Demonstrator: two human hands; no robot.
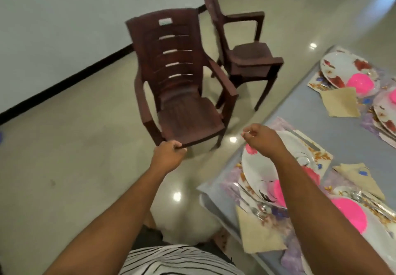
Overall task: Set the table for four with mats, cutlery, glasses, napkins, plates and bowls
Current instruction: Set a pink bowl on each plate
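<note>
Left hand (169,152): fingers curled round the front seat edge of the near chair (180,94), left of the counter (334,129).
Right hand (260,138): curled in a loose fist over the counter's near-left corner (whether it pinches anything cannot be told).
Place settings: floral plates (340,66), pink bowls (348,214), beige napkins (340,102) on the counter.
Second chair (246,54): behind the near chair.
</note>
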